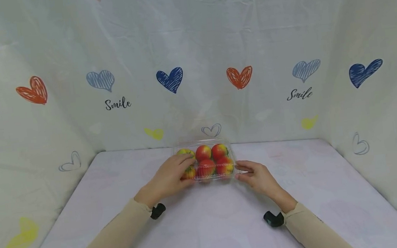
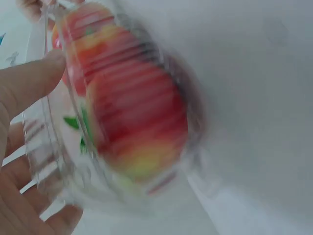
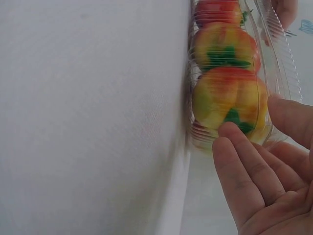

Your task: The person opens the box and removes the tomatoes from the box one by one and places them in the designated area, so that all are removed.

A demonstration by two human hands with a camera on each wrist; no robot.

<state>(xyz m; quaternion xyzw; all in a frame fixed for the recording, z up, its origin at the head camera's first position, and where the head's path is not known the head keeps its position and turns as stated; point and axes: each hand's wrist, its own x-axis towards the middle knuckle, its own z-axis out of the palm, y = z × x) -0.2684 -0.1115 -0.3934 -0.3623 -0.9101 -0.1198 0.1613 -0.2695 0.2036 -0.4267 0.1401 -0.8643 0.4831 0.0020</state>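
A clear plastic clamshell box [image 1: 231,152] holding several red-and-yellow fruits [image 1: 203,152] sits at the far middle of the white table [image 1: 208,227]. My left hand [image 1: 186,167] lies over the box's left end. In the left wrist view its thumb [image 2: 29,83] and fingers [image 2: 29,196] pinch the box rim [image 2: 49,147] beside a blurred fruit [image 2: 137,112]. My right hand [image 1: 240,170] is at the box's right end with straight fingers. In the right wrist view its fingertips [image 3: 234,142] touch the box wall [image 3: 279,58] by a yellow fruit [image 3: 230,98].
White cloth walls printed with hearts and "Smile" [image 1: 117,104] close in the table at the back and both sides. The box stands close to the back wall. Black wrist mounts [image 1: 157,210] [image 1: 273,218] show on both beige sleeves.
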